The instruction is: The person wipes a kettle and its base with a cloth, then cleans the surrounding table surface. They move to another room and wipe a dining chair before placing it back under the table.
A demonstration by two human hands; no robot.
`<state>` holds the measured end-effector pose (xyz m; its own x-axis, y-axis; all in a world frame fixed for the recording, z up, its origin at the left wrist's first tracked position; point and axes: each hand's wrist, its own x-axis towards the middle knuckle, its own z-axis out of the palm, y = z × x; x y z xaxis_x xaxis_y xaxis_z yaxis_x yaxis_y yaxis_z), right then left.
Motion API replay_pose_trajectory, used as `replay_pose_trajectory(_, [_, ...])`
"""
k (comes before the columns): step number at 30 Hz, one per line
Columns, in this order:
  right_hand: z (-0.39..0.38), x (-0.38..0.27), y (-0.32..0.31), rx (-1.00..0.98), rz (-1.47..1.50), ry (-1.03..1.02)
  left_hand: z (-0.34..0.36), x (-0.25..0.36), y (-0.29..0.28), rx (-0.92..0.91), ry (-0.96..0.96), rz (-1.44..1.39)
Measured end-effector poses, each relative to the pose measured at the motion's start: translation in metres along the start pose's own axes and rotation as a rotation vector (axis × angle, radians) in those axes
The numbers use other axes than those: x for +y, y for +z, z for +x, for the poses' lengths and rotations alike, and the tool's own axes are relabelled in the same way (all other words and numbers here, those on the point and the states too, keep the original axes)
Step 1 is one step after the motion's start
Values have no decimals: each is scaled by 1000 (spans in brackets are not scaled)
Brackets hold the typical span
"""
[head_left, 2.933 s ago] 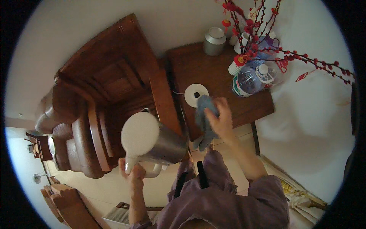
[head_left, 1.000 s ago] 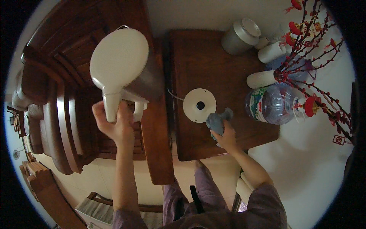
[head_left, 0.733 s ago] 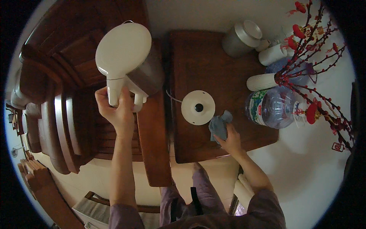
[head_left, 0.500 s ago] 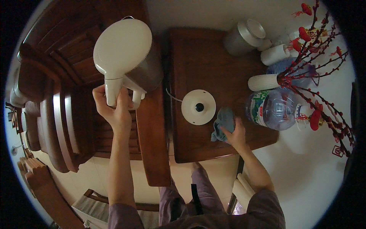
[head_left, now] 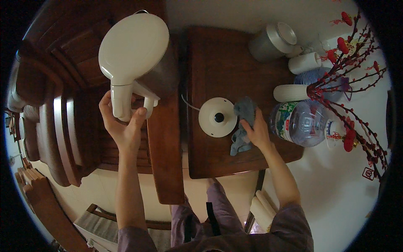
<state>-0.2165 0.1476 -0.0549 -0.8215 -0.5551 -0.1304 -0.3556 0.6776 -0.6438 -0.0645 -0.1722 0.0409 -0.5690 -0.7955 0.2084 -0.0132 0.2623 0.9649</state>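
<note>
My left hand [head_left: 122, 122] grips the handle of a kettle [head_left: 133, 46] with a white lid and steel body, raised at the left above the wooden chair's arm. My right hand [head_left: 257, 129] holds a crumpled grey-blue cloth [head_left: 244, 108] on the dark wooden side table [head_left: 220, 71], against the right side of the white round kettle base [head_left: 210, 126], which has a black centre and a pale cord running off to the left.
A carved wooden chair [head_left: 166, 147] stands left of the table. Along the table's right are a metal canister [head_left: 266, 40], a white cylinder [head_left: 302, 63], a ribbed white vase [head_left: 289, 92] with red-budded branches and a large plastic water bottle [head_left: 304, 124], beside a white wall.
My right hand has slid the cloth upward along the right of the base, after lowering it earlier. The kettle in my left hand has risen higher and moved leftward in view.
</note>
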Motion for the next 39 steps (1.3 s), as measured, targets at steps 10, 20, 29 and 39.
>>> replay_pose_trajectory(10, [30, 4, 1, -157, -226, -117, -20, -20, -33, 92, 154, 8])
replay_pose_trajectory(20, [51, -10, -1, -118, -519, -363, -108, -24, -23, 96, -31, 386])
replay_pose_trajectory(29, [81, -41, 55, -467, -675, -894, -158, -115, 124, -255, -438, 352])
replay_pose_trajectory(39, [84, 9, 43, -383, -550, -650, -169, -137, 139, -107, -683, 218])
